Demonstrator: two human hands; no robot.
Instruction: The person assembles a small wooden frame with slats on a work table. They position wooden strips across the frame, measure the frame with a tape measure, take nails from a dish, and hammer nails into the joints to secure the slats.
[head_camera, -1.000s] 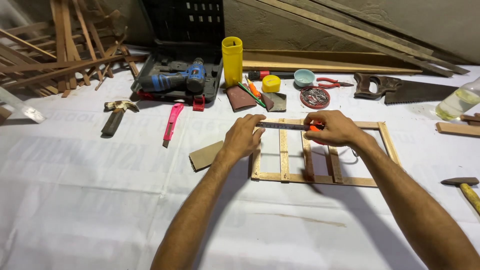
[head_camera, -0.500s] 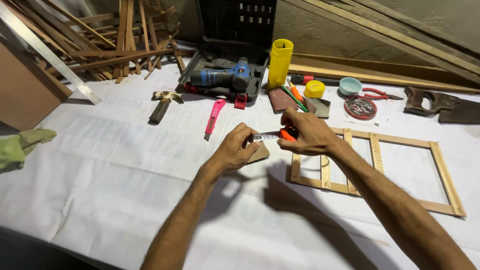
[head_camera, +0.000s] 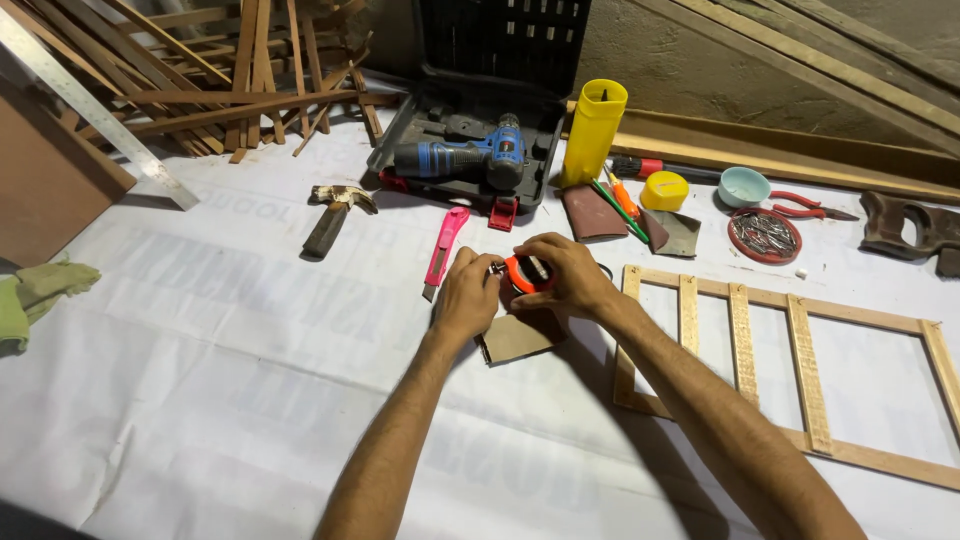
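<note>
A white printed sheet (head_camera: 200, 380) covers the table. Above a cardboard piece (head_camera: 520, 336) at its middle, the right hand (head_camera: 565, 275) curls its fingers around an orange tape measure (head_camera: 523, 273), and the left hand (head_camera: 468, 292) pinches its metal tip. A pink cutter (head_camera: 445, 244) lies just left, a wooden frame (head_camera: 790, 360) right.

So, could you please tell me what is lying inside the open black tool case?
A blue and black cordless drill lies across the tool case, its chuck pointing left. Whatever sits in the tray beneath the drill is covered and cannot be made out.
</note>
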